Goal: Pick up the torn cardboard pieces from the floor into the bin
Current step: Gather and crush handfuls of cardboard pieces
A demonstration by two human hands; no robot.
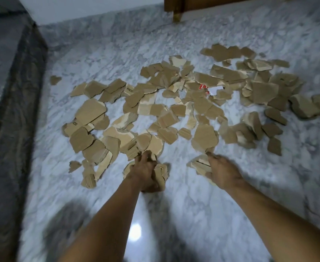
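Observation:
Several torn brown cardboard pieces (174, 103) lie scattered over the white marble floor (193, 214), from the left-centre to the far right. My left hand (146, 173) grips a bunch of cardboard scraps (162, 173) at the near edge of the pile. My right hand (223, 172) holds a small stack of cardboard pieces (200, 165) just above the floor, in front of a larger flat piece (204, 138). A red-and-white printed scrap (210, 88) sits in the middle of the heap. No bin is in view.
A dark grey stone border (13, 110) runs along the left side. A wooden furniture leg (177, 11) stands at the top, beyond the pile. The near floor shows a light glare (135, 232) between my forearms.

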